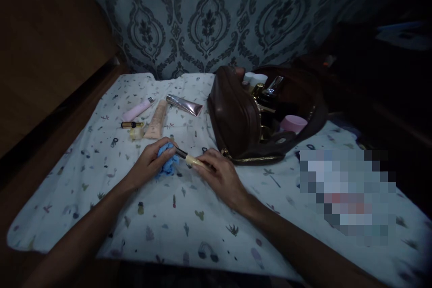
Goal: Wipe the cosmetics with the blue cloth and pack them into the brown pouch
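My left hand (155,158) is closed on a crumpled blue cloth (168,162), which bunches round the dark end of a slim cosmetic tube (192,160). The tube has a cream-coloured body and a dark, shiny part. My right hand (221,175) grips its cream end; that tip is hidden by the fingers. Just beyond my left hand lie a peach squeeze tube (157,119), a small yellowish jar (137,133) and a gold-and-black tube (132,124). Farther back are a pink bottle (137,109) and a metallic pink squeeze tube (185,105).
An open brown leather bag (234,112) stands at the back right, with bottles and a pink-lidded jar (293,123) inside. A blurred-out flat item (347,193) lies at the right. A printed white cloth (162,229) covers the table, against a patterned wall (211,18).
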Demonstrator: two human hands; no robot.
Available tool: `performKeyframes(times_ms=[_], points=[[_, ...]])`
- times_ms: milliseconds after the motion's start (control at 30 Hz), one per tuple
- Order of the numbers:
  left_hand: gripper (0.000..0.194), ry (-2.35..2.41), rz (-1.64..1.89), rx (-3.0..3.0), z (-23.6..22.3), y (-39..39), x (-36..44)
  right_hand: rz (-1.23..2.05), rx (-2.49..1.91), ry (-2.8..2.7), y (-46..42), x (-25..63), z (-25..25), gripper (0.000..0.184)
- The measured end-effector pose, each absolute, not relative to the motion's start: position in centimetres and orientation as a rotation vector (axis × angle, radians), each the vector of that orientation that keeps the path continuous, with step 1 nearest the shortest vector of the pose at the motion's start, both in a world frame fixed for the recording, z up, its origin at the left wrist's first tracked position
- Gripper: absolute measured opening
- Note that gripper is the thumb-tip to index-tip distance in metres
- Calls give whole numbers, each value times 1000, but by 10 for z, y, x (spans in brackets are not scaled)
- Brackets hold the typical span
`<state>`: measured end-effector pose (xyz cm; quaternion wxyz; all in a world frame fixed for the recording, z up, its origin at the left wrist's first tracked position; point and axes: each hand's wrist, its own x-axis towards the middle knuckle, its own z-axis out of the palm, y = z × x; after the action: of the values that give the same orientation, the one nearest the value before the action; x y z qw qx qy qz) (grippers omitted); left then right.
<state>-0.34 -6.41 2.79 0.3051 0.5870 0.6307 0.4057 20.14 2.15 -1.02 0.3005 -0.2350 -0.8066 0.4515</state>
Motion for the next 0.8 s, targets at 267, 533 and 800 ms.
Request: performKeyframes(times_ms=[267, 533, 800], points=[[34, 1634, 1105, 1455, 22, -66, -5, 1403, -661, -2121, 20, 204, -7, 38], [37, 1636, 1118, 1465, 27, -64, -1, 1764, -644, -1912, 18, 202, -4, 41], [42, 1665, 1131, 1362, 21, -66, 1, 2037, -644, -1696, 20, 199, -9, 46]])
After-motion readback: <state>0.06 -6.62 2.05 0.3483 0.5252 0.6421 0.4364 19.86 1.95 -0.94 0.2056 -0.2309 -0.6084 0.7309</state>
